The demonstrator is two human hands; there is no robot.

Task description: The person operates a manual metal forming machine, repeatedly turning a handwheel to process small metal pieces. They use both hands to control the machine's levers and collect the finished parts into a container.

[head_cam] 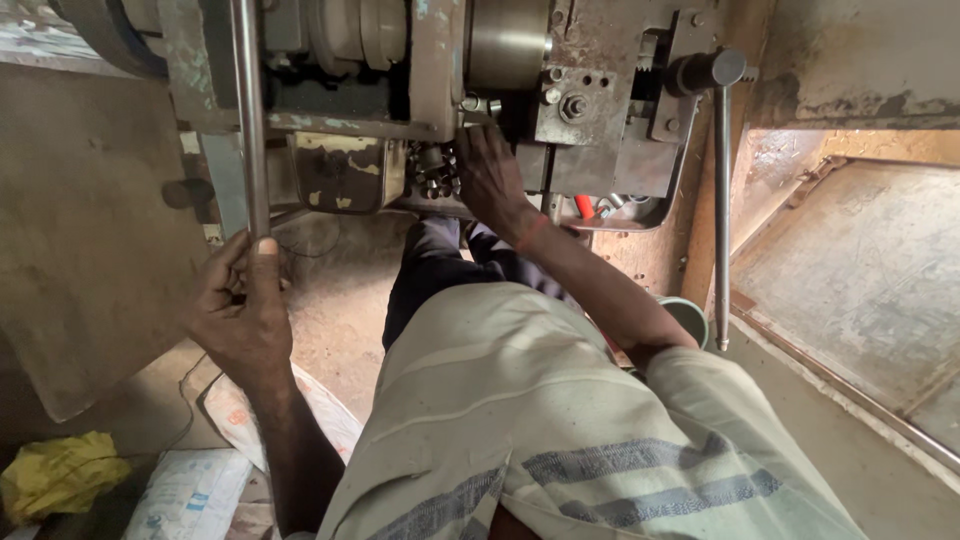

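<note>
Overhead, a worn workshop: bare dusty floor [340, 310], rough plaster walls, a stained concrete slab [860, 290] sunk at the right. At far centre stands a heavy old machine [590, 110], its grey-green paint chipped and oily. A long steel lever [249, 120] runs down its left side; a second thin lever [722, 215] with a dark knob hangs at its right. A yellow cloth [55, 475] and printed sacks [190, 495] lie on the floor at near left. A green cup [690, 318] sits low at the right, just beyond the person's elbow.

Left hand [240, 310]: arm raised from near left, fingers wrapped tight round the lower end of the long steel lever, thumb laid up along the shaft.

Right hand [490, 180]: arm stretched far forward, a red band at the wrist, the hand pressed into the machine's middle, right beside a heap of small metal parts [437, 175] in a tray under the spindle. Fingertips hidden; cannot tell whether it grips anything.
</note>
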